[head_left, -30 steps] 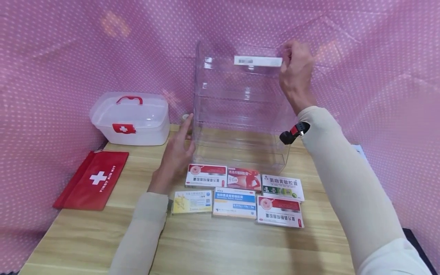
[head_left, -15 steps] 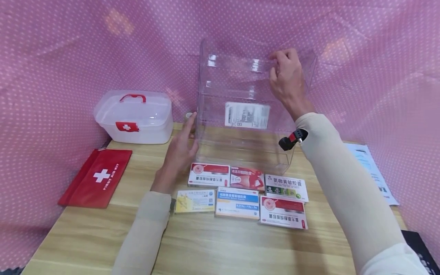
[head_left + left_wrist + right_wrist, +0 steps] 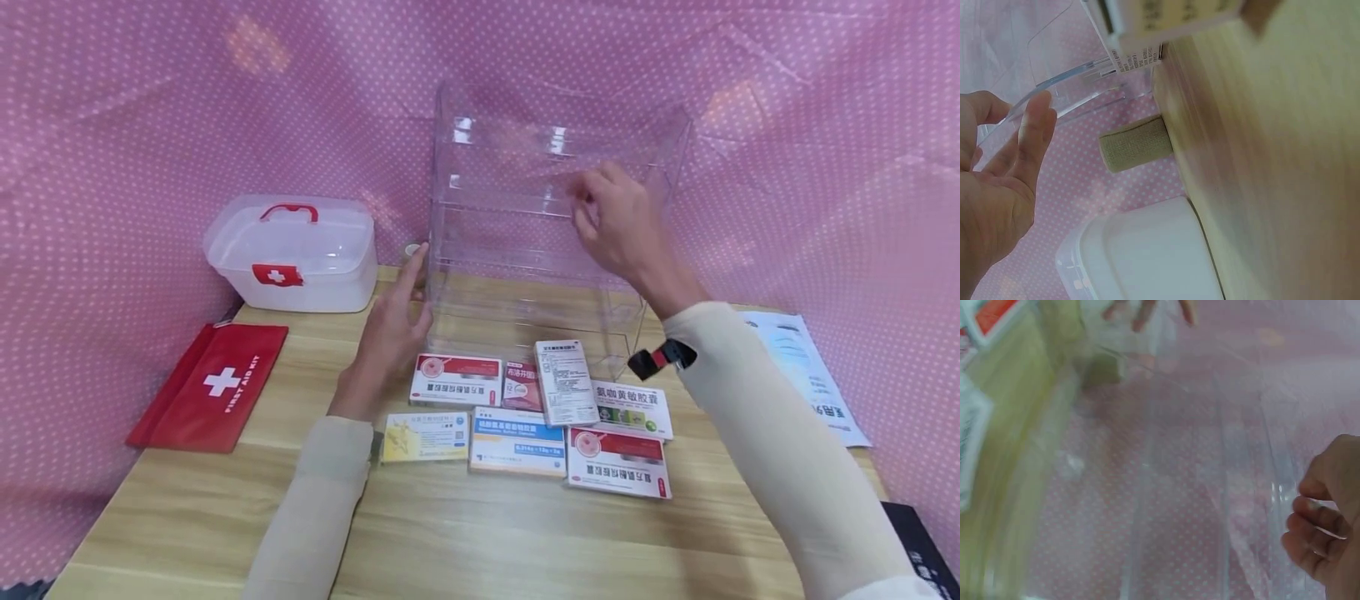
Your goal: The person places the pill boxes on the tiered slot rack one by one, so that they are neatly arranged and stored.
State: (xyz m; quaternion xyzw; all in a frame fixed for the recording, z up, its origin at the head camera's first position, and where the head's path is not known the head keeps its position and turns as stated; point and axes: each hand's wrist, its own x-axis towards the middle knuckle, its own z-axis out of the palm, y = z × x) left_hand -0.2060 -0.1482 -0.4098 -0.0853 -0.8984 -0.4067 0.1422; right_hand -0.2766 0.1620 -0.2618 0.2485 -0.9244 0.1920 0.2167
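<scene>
A clear plastic tiered rack (image 3: 487,229) stands on the table. My left hand (image 3: 392,329) holds its left side panel, thumb and fingers on either side of the edge in the left wrist view. My right hand (image 3: 618,218) is in front of the upper tiers, fingers loosely curled with nothing in them. A white medicine box (image 3: 566,383) with printed text lies tilted across the red medicine box (image 3: 522,385) and the white-and-green medicine box (image 3: 637,410). Around it lie the blue-and-white box (image 3: 517,442), the yellow box (image 3: 425,437) and two red-and-white boxes (image 3: 456,381).
At left stand a white first-aid box (image 3: 300,258) with a red handle and a red first-aid pouch (image 3: 210,387). A beige bandage roll (image 3: 1137,144) stands behind my left hand. A printed sheet (image 3: 806,375) lies at right, and a pink dotted curtain (image 3: 112,167) encloses the table.
The white medicine box has left my right hand and dropped down the rack's front onto the boxes below. My right hand has come down from the rack's top; the left stays at the side.
</scene>
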